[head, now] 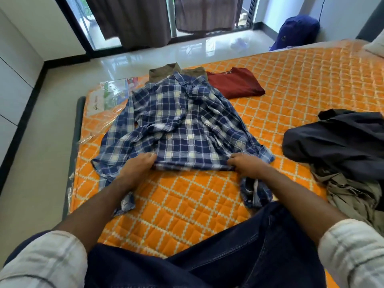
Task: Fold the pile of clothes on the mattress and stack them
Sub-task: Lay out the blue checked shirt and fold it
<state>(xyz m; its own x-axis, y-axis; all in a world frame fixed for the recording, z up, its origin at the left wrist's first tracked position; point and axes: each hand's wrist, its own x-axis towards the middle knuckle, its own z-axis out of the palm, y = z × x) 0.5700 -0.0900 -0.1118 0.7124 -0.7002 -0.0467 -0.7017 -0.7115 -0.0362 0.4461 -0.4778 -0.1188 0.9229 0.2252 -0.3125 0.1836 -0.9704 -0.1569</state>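
We reach both arms forward, and our left hand (138,165) and right hand (244,164) each pinch the near hem of the plaid shirt (182,125), set apart at its two corners. We sit on the orange quilted mattress (291,84), with glossy floor (145,57) and dark curtains (133,17) beyond it. The shirt lies spread out, blue and white, sleeves trailing toward us. A folded red garment (236,82) lies past it, and an unfolded dark pile (340,142) sits at our right.
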